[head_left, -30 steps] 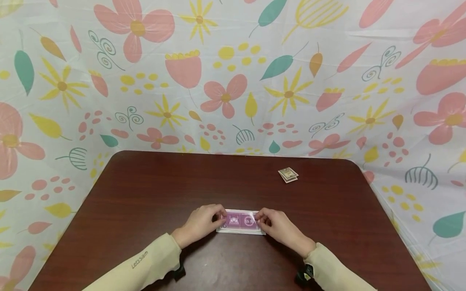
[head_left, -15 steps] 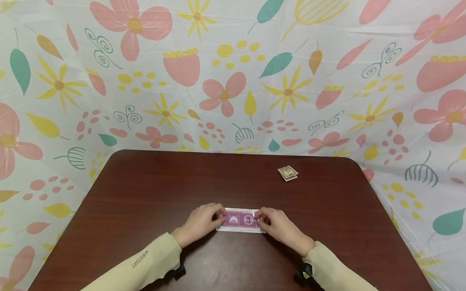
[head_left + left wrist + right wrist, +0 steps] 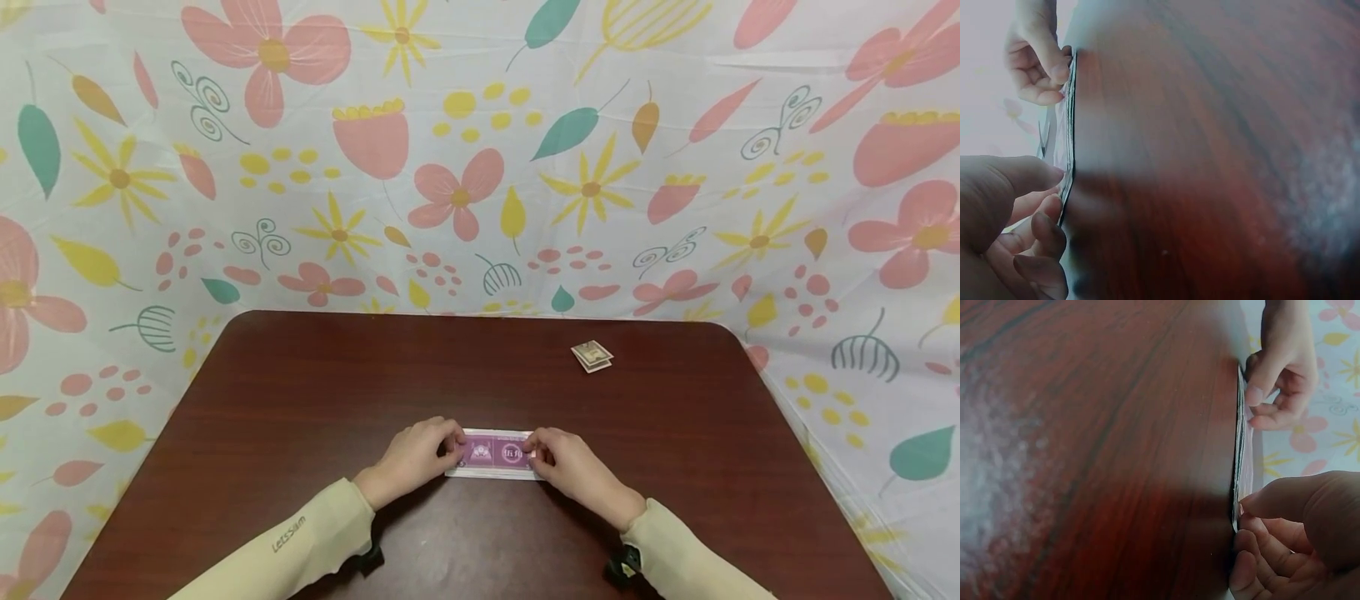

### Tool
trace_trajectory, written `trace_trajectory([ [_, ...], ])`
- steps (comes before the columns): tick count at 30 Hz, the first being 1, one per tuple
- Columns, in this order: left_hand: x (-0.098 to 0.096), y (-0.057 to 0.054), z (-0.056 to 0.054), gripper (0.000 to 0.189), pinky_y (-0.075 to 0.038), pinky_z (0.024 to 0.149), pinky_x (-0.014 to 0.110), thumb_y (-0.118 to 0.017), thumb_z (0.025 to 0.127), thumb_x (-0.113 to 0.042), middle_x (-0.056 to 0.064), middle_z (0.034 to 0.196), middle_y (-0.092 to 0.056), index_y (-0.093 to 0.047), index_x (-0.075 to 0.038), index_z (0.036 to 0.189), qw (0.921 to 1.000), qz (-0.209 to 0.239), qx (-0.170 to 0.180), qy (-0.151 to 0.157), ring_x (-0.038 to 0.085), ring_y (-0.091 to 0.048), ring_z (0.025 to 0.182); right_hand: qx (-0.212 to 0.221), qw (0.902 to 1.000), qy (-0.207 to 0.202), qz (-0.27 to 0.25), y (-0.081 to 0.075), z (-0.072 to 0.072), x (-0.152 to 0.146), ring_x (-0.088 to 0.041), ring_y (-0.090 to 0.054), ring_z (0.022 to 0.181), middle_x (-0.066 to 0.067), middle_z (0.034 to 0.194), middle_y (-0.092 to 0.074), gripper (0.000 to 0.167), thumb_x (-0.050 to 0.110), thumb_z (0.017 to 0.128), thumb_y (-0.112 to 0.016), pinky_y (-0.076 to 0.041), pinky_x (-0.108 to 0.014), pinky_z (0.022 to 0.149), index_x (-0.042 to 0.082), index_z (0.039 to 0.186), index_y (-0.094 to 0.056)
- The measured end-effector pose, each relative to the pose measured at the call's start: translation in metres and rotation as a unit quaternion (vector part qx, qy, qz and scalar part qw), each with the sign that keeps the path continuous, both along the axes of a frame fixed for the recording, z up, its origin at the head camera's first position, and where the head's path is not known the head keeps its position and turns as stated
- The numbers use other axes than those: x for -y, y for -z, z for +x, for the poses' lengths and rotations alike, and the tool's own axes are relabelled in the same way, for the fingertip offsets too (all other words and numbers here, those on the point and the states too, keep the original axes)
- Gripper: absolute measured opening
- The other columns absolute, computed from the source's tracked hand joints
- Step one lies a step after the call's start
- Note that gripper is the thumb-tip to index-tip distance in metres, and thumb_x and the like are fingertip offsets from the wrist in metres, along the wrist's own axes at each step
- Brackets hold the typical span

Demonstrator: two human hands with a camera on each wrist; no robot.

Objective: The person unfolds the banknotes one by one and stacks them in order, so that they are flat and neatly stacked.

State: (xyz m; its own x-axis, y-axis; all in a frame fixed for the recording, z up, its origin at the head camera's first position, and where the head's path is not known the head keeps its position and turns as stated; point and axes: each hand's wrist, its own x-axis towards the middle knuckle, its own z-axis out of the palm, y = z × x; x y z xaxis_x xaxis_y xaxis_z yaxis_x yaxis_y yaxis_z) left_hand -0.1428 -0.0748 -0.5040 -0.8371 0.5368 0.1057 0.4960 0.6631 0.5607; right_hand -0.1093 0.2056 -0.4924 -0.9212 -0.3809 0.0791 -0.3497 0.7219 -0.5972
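Note:
A flat stack of paper banknotes [image 3: 495, 458], purple on top with white margins and round Chinese lettering, lies lengthwise near the middle of the table. Its thin layers show edge-on in both wrist views. My left hand [image 3: 416, 458] pinches the stack's left end, thumb on the printed face and the other fingers curled at the edge. At the opposite end my right hand [image 3: 581, 471] pinches in the same manner, its thumb [image 3: 1285, 497] over the top note. The fingers cover both short ends of the stack.
A folded paper note [image 3: 592, 356] in pale brown tones lies toward the back right of the dark red-brown table [image 3: 337, 375]. Behind the table's far edge hangs a white flower-patterned cloth [image 3: 465, 275], which also runs along both sides.
Both hands stay at the ends of the stack. The layers along its near edge look more even than a second ago, and the shine on the top note has faded.

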Motion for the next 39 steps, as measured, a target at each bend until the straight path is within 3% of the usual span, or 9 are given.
trace_trajectory([
  [11,0.001,-0.001,0.001,0.010,-0.046,0.063,0.027,-0.077,0.095,-0.020,-0.011,0.086,-0.059,-0.073,-0.017,0.103,1.0000,-0.001,0.005,0.005,0.004,-0.054,0.071,0.013,0.9998,-0.010,-0.010,-0.005,-0.009,-0.010,0.001,-0.048,0.065,0.011,0.074,-0.057,0.006,0.005,0.094,-0.071,-0.045,-0.022,0.060,0.009,0.099,-0.072],
  [15,0.002,-0.002,0.001,0.010,-0.046,0.062,0.027,-0.078,0.094,-0.020,-0.011,0.086,-0.059,-0.073,-0.017,0.103,1.0000,-0.001,0.001,0.003,0.004,-0.053,0.070,0.001,0.9997,0.025,-0.005,-0.006,-0.021,-0.026,-0.001,-0.055,0.070,0.010,0.077,-0.063,0.003,0.012,0.096,-0.072,-0.049,-0.025,0.065,0.010,0.097,-0.072],
  [19,0.002,-0.002,0.002,0.010,-0.046,0.063,0.027,-0.077,0.094,-0.020,-0.011,0.086,-0.060,-0.073,-0.017,0.103,1.0000,0.000,0.000,0.004,0.004,-0.055,0.071,0.010,0.9957,0.092,0.005,-0.007,-0.038,-0.047,-0.007,-0.059,0.072,0.005,0.079,-0.068,0.005,0.015,0.098,-0.071,-0.050,-0.029,0.068,0.010,0.097,-0.073],
  [27,0.002,-0.002,0.002,0.011,-0.048,0.064,0.028,-0.078,0.094,-0.018,-0.009,0.087,-0.061,-0.073,-0.016,0.104,0.9999,0.002,-0.003,0.011,0.006,-0.057,0.073,0.042,0.9754,0.216,-0.012,-0.006,-0.070,-0.085,-0.019,-0.063,0.073,-0.009,0.086,-0.071,0.022,0.019,0.102,-0.064,-0.049,-0.034,0.067,-0.001,0.112,-0.067],
  [32,0.003,-0.001,0.002,0.011,-0.047,0.064,0.028,-0.078,0.094,-0.019,-0.009,0.087,-0.060,-0.073,-0.017,0.104,1.0000,-0.002,-0.002,0.008,0.005,-0.056,0.073,0.082,0.9561,0.272,-0.071,-0.004,-0.089,-0.099,-0.025,-0.069,0.082,-0.021,0.102,-0.073,0.036,0.022,0.106,-0.058,-0.052,-0.032,0.065,-0.006,0.129,-0.059],
  [36,0.003,-0.001,0.002,0.011,-0.047,0.063,0.028,-0.077,0.095,-0.019,-0.009,0.086,-0.059,-0.073,-0.016,0.104,0.9999,-0.003,-0.004,0.010,0.005,-0.054,0.072,0.090,0.9414,0.308,-0.104,-0.004,-0.103,-0.107,-0.019,-0.069,0.078,-0.023,0.107,-0.074,0.040,0.022,0.107,-0.056,-0.052,-0.026,0.062,-0.009,0.132,-0.057],
  [39,0.003,-0.001,0.001,0.011,-0.047,0.064,0.027,-0.077,0.095,-0.019,-0.009,0.086,-0.059,-0.073,-0.016,0.104,0.9999,-0.003,-0.006,0.012,0.004,-0.055,0.072,0.084,0.9362,0.323,-0.109,-0.005,-0.109,-0.111,-0.012,-0.066,0.072,-0.023,0.104,-0.075,0.039,0.022,0.106,-0.054,-0.051,-0.025,0.060,-0.010,0.128,-0.061],
])
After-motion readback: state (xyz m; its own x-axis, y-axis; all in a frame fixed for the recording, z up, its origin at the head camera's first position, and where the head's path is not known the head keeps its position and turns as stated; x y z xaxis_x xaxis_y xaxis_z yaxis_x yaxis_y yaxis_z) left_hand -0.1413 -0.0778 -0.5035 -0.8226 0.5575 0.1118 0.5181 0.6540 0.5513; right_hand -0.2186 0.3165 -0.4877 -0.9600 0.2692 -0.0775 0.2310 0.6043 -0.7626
